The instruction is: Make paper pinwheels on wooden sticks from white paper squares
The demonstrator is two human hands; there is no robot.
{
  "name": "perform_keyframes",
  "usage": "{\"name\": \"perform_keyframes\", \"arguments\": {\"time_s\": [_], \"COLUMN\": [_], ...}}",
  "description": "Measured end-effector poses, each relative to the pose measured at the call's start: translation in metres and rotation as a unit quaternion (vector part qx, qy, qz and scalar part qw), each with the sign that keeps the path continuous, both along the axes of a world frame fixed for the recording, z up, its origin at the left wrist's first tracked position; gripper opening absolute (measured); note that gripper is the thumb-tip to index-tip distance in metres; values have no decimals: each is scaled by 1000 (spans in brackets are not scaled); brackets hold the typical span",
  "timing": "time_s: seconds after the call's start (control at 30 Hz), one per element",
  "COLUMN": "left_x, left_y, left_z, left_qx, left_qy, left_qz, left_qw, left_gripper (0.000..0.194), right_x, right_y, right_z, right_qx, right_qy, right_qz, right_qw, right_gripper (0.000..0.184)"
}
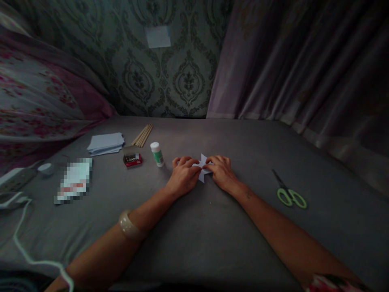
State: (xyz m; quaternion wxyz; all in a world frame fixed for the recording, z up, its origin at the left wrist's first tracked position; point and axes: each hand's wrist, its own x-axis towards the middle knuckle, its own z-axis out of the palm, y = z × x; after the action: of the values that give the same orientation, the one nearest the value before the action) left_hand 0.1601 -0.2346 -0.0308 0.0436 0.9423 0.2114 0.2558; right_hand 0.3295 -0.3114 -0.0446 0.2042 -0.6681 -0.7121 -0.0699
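A small white piece of paper [202,175] with pointed flaps, shaped like a pinwheel, lies between my hands on the grey cloth surface. My left hand [184,173] has its fingers closed on the paper's left side. From the right, my right hand [222,172] pinches the paper near its centre. Both hands partly cover it, so only the upper and lower points show well. Left of my left hand stands a glue stick [157,155] with a white cap and green label. Green-handled scissors [290,194] rest to the right, away from my right hand.
A red box of small metal pieces [133,159], wooden sticks [142,136] and a stack of white paper [105,143] lie at the back left. Further left are a blurred packet [75,180], a power strip [15,178] and a white cable [22,243]. Curtains [258,61] hang behind.
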Motion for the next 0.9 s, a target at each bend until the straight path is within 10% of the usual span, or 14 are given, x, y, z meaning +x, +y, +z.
{"name": "perform_keyframes", "arguments": {"time_s": [0.37,0.9], "left_x": [-2,1], "left_y": [10,7], "left_z": [0,-1], "left_qx": [-70,-94], "left_qy": [-87,2], "left_qz": [134,107], "left_qw": [985,990], "left_gripper": [19,21], "right_x": [2,3], "right_y": [1,3], "right_z": [-1,-4], "right_qx": [-14,-19], "right_qy": [9,87], "right_qz": [5,-8], "right_qw": [1000,996], "right_gripper": [38,44]}}
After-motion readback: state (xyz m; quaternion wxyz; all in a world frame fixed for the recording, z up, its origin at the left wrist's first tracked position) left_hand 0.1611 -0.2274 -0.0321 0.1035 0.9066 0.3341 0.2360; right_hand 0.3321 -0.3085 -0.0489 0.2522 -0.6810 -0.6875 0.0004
